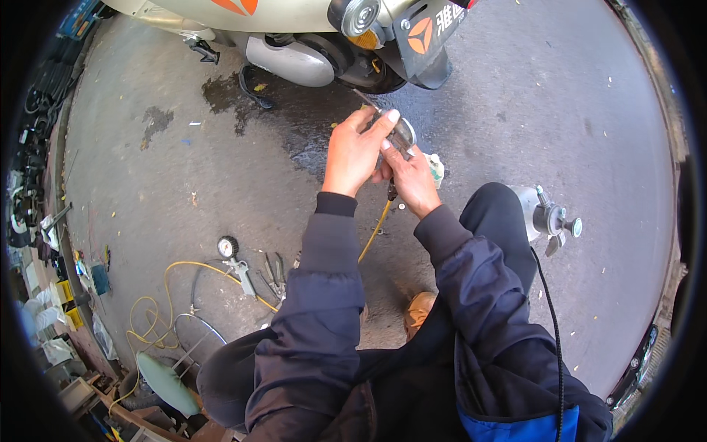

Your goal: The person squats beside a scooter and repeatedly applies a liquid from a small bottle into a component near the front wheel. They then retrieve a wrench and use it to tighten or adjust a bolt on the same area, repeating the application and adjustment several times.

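My left hand (pixel 350 155) and my right hand (pixel 412 180) are raised together below the scooter's wheel area, both closed round a dark metal tool (pixel 401 135) with a thin rod pointing up-left. The left fingers wrap over its upper part; the right hand grips from below. A yellow hose (pixel 381 221) runs down from a dark fitting under my hands, which partly hide how it connects. A white container with a green label (pixel 434 168) sits just beyond my right hand. Above is a beige scooter (pixel 291 59) with a grey oval cover and a dark flap.
An inflator gauge (pixel 243 274) and pliers (pixel 276 272) lie on the pavement (pixel 191 214) at lower left, among coiled hoses. A silver spray-gun-like object with a cup (pixel 545 217) is beside my right knee. A green cushion (pixel 166 383) and piled parts (pixel 40 118) line the left.
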Tool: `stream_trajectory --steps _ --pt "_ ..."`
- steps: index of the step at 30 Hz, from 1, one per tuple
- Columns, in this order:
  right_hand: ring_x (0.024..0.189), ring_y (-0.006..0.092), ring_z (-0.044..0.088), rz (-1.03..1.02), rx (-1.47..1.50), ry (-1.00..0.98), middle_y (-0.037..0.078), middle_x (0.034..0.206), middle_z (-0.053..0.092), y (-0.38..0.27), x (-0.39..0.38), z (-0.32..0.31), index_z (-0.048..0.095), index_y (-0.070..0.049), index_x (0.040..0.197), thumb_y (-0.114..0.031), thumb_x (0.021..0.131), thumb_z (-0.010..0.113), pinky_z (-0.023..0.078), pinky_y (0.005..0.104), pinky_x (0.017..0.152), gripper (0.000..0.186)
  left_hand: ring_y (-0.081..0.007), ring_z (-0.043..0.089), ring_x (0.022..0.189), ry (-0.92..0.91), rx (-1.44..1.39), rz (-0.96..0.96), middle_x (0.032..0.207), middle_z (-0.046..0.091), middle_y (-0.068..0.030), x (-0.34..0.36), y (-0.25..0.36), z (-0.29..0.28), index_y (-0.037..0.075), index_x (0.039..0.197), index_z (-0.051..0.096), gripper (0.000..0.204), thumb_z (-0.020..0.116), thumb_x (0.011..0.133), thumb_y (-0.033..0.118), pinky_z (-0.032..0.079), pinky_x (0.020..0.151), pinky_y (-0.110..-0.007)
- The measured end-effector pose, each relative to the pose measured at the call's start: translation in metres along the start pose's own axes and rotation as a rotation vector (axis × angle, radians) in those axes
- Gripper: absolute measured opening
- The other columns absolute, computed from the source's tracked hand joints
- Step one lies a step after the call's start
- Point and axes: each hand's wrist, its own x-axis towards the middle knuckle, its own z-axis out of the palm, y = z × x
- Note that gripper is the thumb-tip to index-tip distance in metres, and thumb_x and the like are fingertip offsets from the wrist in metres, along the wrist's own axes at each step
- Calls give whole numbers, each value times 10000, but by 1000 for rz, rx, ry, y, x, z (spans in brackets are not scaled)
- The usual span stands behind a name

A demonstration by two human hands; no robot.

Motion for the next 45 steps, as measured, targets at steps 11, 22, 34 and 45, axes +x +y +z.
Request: stream_trajectory --steps 11,22,34,45 --pt "705 86 548 -79 258 109 -26 828 596 24 30 5 612 -63 1021 -234 1093 588 466 274 624 186 -142 613 1013 -118 -301 -86 1214 661 -123 42 -21 37 -126 1443 494 573 678 971 142 496 890 -290" --pt "783 79 568 -94 365 138 -16 920 643 27 39 10 637 -49 1131 -242 1099 582 475 276 672 203 -171 653 1070 -185 -275 -67 1205 719 -190 58 -30 37 -143 1559 333 697 632 1002 149 505 939 -293" --pt "846 89 572 -51 392 142 10 981 661 21 47 17 636 -27 1127 -200 1097 550 476 299 737 196 -182 648 1113 -185 -282 -62 1226 708 -199 61 -25 36 -116 1553 376 653 608 1012 166 492 967 -303" --pt "822 105 558 -25 493 176 9 958 643 27 51 19 621 -11 1126 -168 1091 531 467 314 738 184 -139 668 948 -94 -276 -63 1034 739 -121 62 -27 39 -117 1451 504 564 650 980 157 504 853 -268"
